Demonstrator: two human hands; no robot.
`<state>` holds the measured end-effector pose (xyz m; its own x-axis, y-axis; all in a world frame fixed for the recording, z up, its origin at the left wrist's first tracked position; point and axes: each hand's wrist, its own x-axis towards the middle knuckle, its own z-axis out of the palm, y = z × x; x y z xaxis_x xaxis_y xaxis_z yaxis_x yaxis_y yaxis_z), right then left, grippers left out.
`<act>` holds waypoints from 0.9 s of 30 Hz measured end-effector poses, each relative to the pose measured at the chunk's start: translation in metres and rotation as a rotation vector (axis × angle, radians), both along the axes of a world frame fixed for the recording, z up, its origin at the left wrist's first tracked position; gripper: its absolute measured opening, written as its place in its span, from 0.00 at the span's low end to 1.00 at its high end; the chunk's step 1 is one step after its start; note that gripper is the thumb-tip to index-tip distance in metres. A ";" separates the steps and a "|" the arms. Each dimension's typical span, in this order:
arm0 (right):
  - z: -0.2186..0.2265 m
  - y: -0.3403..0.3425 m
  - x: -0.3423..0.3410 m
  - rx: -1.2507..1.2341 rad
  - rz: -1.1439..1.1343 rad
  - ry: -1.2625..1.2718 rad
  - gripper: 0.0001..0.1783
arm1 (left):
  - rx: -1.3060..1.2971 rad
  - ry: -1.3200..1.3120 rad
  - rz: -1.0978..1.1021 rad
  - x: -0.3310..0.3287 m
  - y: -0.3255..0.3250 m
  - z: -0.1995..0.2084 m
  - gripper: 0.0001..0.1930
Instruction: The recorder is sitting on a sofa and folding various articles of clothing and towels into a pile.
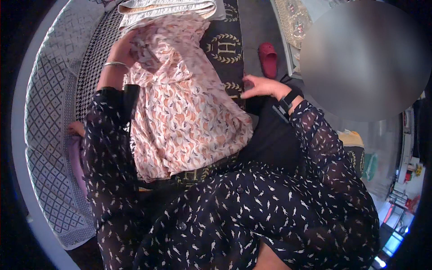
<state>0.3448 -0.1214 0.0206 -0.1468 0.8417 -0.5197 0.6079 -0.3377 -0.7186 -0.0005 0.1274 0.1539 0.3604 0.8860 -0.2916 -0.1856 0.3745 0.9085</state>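
Note:
A pale garment (189, 117) with a pink, orange and dark leaf-like print lies spread in front of me, its lower edge by my lap. At its upper left, my left hand (123, 51), with a bangle at the wrist, is closed on the cloth. Folds cover most of the fingers, and the fabric around them is blurred by motion. To the right of the garment, my right hand (263, 87) is held out, thumb and fingers apart, with nothing in it. A dark band circles that wrist.
Beneath the garment runs a dark cover (227, 47) with gold wreaths. A quilted white cloth (166, 9) lies at the far end. Patterned grey cushioning (54, 157) lines the left, where another person's hand (76, 128) shows. A red clog (268, 60) is on the floor.

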 end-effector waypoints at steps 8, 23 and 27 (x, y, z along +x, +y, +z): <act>0.006 -0.065 -0.061 -0.010 0.284 -0.115 0.35 | -0.001 0.227 0.134 -0.025 0.033 -0.030 0.16; 0.077 -0.079 -0.181 0.251 0.526 0.327 0.28 | 0.278 0.392 0.161 -0.089 0.083 -0.090 0.35; 0.063 -0.070 -0.162 0.148 0.424 0.413 0.22 | 1.130 1.162 0.174 -0.083 0.060 -0.100 0.34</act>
<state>0.1830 -0.1914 0.0837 -0.6492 0.7248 -0.2306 0.3286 -0.0061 -0.9444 -0.0833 0.1875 0.0541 0.3010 0.8296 0.4704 0.7905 -0.4929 0.3635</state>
